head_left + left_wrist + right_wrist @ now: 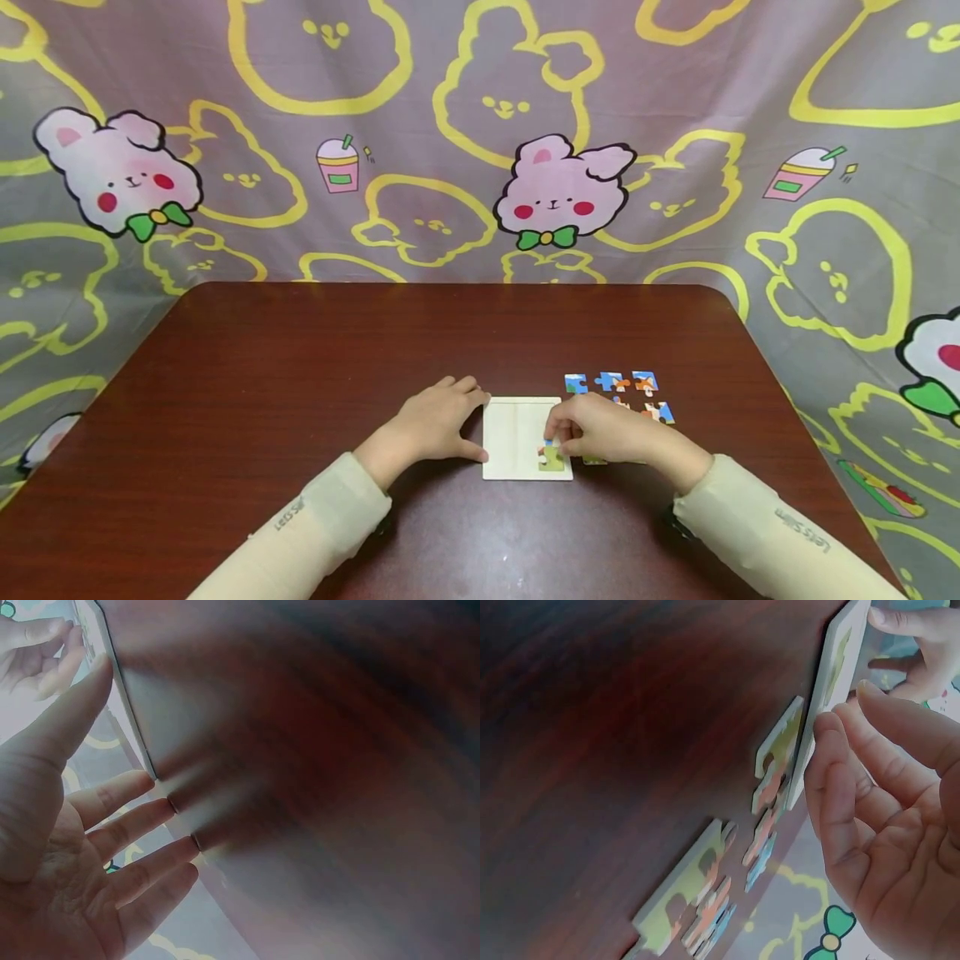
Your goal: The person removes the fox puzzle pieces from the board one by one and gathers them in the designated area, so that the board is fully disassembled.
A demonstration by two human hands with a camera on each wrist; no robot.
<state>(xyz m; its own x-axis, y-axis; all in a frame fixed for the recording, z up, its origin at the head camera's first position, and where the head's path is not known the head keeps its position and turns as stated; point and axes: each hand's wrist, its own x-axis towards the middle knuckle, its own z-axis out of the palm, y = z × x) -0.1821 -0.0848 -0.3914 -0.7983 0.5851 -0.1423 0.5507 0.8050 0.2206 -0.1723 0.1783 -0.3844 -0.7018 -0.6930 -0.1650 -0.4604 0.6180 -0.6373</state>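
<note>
A pale square puzzle board lies on the table in front of me. My left hand spreads along its left side, thumb at the lower edge and fingertips near the upper corner; the left wrist view shows these fingers nearly straight. My right hand bends over the board's right side, fingers curled. A puzzle piece, mostly green with a bit of orange and blue, lies at the board's lower right. My right thumb and index finger pinch it at its upper right, where the fingers partly hide it.
Several loose puzzle pieces lie right of the board, including a blue-and-green piece, a fox-pattern piece and a green-edged piece. My right hand and forearm cover some of them. A patterned cloth hangs behind the brown table.
</note>
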